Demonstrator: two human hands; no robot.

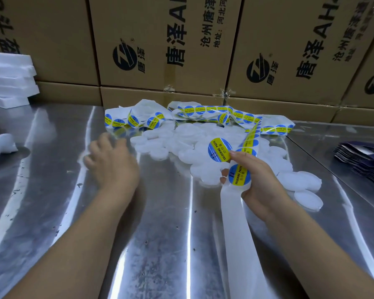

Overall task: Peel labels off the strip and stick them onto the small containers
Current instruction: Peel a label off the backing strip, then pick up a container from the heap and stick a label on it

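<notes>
The left forearm [73, 240] reached up from the bottom edge over the shiny metal table [41, 212]. The left hand [113, 162] was palm down just above the surface, its fingers loosely spread toward the pile and blurred, with nothing visible in its grasp. Just right of it, a heap of small white containers [177, 145] sat in the middle of the table. The label strip [240, 244] rose from the bottom edge as bare white backing into the right hand [261, 182], whose fingers curled round it. Beyond the hand it ran on past the heap in loose coils. The thumb pinched the edge of a round blue-and-yellow label [219, 149] that stood partly lifted off the strip. Dark pouches [363, 162] lay stacked at the far right, and cardboard boxes [160, 50] stood behind everything.
</notes>
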